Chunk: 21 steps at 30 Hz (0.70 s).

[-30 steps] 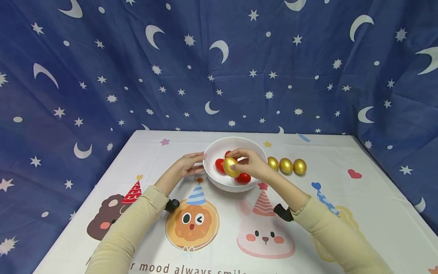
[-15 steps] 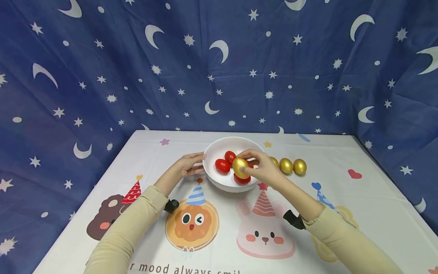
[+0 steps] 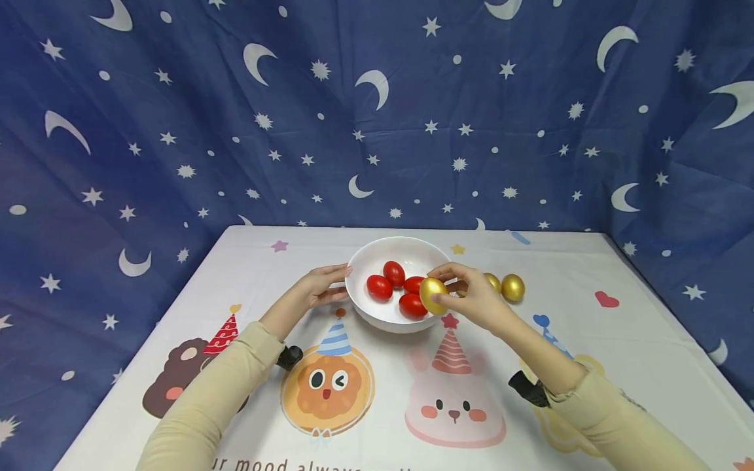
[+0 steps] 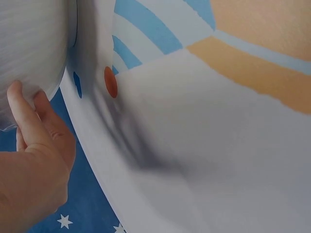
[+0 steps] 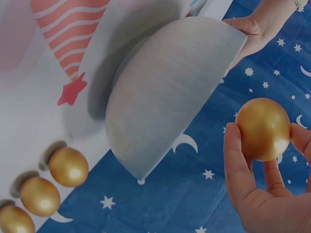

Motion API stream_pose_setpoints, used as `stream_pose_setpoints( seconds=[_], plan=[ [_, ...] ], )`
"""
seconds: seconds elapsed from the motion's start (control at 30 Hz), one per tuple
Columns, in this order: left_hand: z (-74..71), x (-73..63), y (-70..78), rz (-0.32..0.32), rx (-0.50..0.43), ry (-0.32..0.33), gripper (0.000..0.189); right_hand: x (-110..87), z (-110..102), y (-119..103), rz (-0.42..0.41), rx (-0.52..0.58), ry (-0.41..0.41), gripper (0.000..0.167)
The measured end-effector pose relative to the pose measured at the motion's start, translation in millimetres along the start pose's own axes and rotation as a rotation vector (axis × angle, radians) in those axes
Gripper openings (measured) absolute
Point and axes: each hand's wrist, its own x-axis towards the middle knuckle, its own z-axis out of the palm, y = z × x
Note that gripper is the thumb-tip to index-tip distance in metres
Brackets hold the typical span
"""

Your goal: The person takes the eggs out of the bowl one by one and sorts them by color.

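A white bowl [image 3: 359, 302] stands near the back of the table with several red eggs [image 3: 379, 288] lying inside it. My left hand [image 3: 323, 285] rests against the bowl's left side; in the left wrist view its extended fingers [image 4: 30, 121] touch the outer wall. My right hand [image 3: 476, 299] pinches a gold egg [image 3: 433, 296] between thumb and fingertips, over the bowl's right rim. The right wrist view shows this gold egg [image 5: 263, 129] raised beyond the rim, apart from the bowl's wall [image 5: 165, 92].
Three more gold eggs [image 5: 68, 166] lie in a row on the table right of the bowl, partly hidden by my right hand in the head view. The white cloth [image 3: 353, 458] carries printed cartoon figures. A blue star-and-moon curtain [image 3: 318, 131] hangs behind the table.
My right hand has moved right with the gold egg, from over the middle of the bowl to its right rim, uncovering the red eggs. My left hand has stayed at the bowl.
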Motion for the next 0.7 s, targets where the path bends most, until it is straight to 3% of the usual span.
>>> stream_pose_setpoints(
  seconds=[0.7],
  plan=[
    [1.0, -3.1, 3.5, -0.019, 0.018, 0.014, 0.053, -27.6, -38, 12, -0.03, -0.139, 0.075, 0.032]
  ],
)
